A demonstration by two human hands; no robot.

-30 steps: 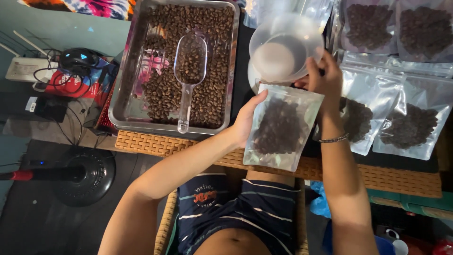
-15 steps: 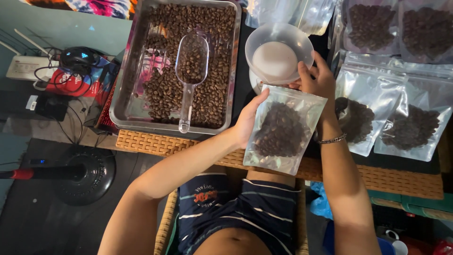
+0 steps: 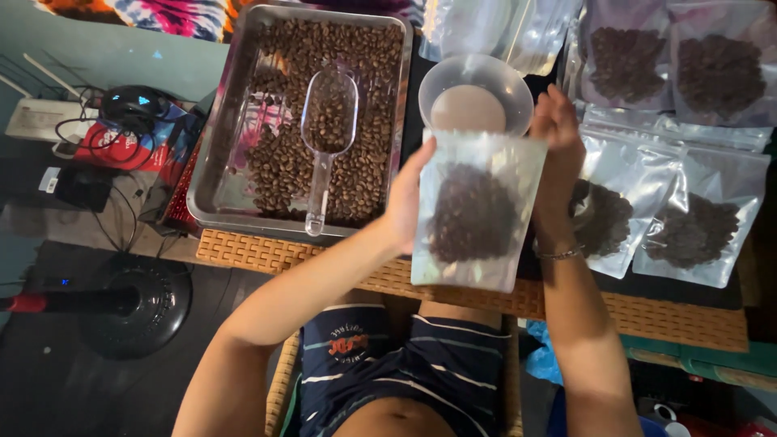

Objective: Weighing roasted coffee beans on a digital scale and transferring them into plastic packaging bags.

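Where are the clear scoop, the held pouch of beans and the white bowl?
clear scoop (image 3: 327,109), head view, on its bowl full of beans.
held pouch (image 3: 473,212), head view, on the beans inside.
white bowl (image 3: 468,108), head view, on its inside bottom.

beans (image 3: 324,105) dk brown | tray (image 3: 212,174) silver | pouch (image 3: 473,210) clear/silvery, prob. blurred

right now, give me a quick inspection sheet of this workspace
surface: wicker table edge, dark top under the bags
job's things: clear pouch of coffee beans held upright; metal tray of beans with clear scoop lying in it; empty clear bowl behind the pouch
clutter: filled pouches lying at right, more at top right
hands: left hand grips the pouch's left edge; right hand at its top right corner, bracelet on the wrist
cables: tangled wires by a mouse at left
surroundings: fan base on the floor, wicker chair
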